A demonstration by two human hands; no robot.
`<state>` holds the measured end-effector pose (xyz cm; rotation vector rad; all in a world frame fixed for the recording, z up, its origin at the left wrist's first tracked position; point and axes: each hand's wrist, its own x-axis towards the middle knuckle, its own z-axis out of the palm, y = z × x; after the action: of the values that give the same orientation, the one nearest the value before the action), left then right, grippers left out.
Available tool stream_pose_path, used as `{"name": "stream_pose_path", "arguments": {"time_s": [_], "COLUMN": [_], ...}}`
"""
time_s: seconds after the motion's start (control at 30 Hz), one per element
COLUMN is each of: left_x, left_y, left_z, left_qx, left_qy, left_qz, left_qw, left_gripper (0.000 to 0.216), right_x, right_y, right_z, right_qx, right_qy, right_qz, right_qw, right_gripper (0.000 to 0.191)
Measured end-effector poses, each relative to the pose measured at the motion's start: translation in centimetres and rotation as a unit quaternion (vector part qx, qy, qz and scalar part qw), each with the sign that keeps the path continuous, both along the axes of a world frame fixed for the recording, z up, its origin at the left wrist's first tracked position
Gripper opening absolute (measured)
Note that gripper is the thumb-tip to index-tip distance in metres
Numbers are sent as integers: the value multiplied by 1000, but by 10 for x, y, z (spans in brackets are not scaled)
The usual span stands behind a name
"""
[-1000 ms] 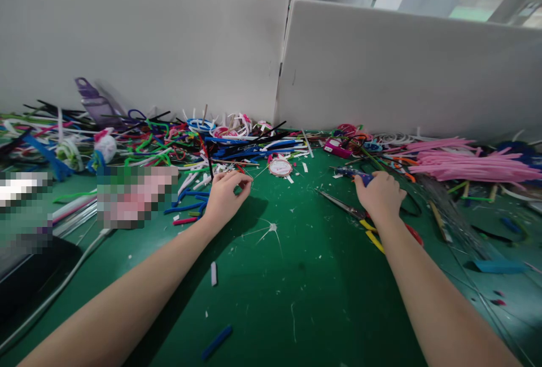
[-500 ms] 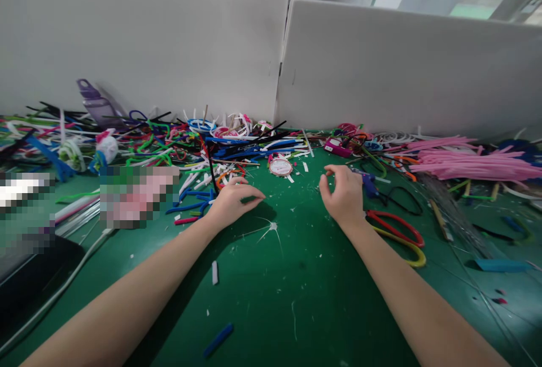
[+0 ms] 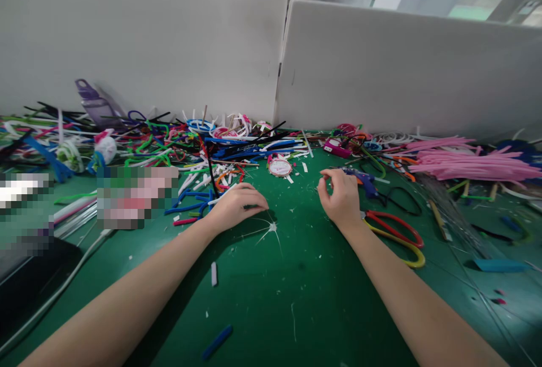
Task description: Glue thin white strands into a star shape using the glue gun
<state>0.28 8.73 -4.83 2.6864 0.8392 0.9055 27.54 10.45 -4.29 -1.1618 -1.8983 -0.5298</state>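
My left hand (image 3: pixel 237 206) hovers low over the green table (image 3: pixel 254 310), its fingers bent and their tips drawn together with the thumb. Just past those tips lies a star-shaped splat of dried glue (image 3: pixel 273 226) with thin strands. My right hand (image 3: pixel 340 196) is held up opposite, thumb and index finger curled into a pinch. Whatever either pinch contains is too small or hidden to make out. Beside the right hand are a blue glue gun (image 3: pixel 367 182) and scissors (image 3: pixel 396 228) with red and yellow handles. A round white piece with a reddish rim (image 3: pixel 280 167) lies beyond both hands.
Colourful pipe cleaners (image 3: pixel 254 147) are heaped along the grey partition (image 3: pixel 148 45). At right lies a pink bundle (image 3: pixel 474 164); at left stands a purple bottle (image 3: pixel 96 106). A white cable (image 3: pixel 80 268) crosses the left side. Short blue (image 3: pixel 217 342) and white (image 3: pixel 214 274) pieces lie in front.
My left hand has come slightly lower, its fingers drawn closer together. The right hand has shifted a little left and down, still pinching. Other things stay as they were.
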Motion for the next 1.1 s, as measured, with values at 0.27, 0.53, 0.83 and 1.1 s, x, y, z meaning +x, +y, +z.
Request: {"name": "stream_pose_path", "arguments": {"time_s": [0.27, 0.53, 0.83, 1.1], "left_x": [0, 0, 1, 2], "left_y": [-1, -1, -2, -3], "left_z": [1, 4, 6, 7], "left_qx": [2, 18, 31, 33], "left_qy": [-8, -27, -33, -40], "left_qz": [-10, -28, -37, -38], "left_qw": [1000, 999, 998, 998], "left_gripper": [12, 13, 15, 14], "right_x": [0, 4, 4, 4], "right_y": [0, 2, 2, 2], "right_z": [0, 0, 0, 0], "right_qx": [0, -3, -6, -7], "right_qy": [-2, 1, 2, -5], "right_qz": [-2, -3, -1, -7], "right_qw": [1000, 1000, 1000, 1000], "right_gripper": [15, 15, 15, 15]}}
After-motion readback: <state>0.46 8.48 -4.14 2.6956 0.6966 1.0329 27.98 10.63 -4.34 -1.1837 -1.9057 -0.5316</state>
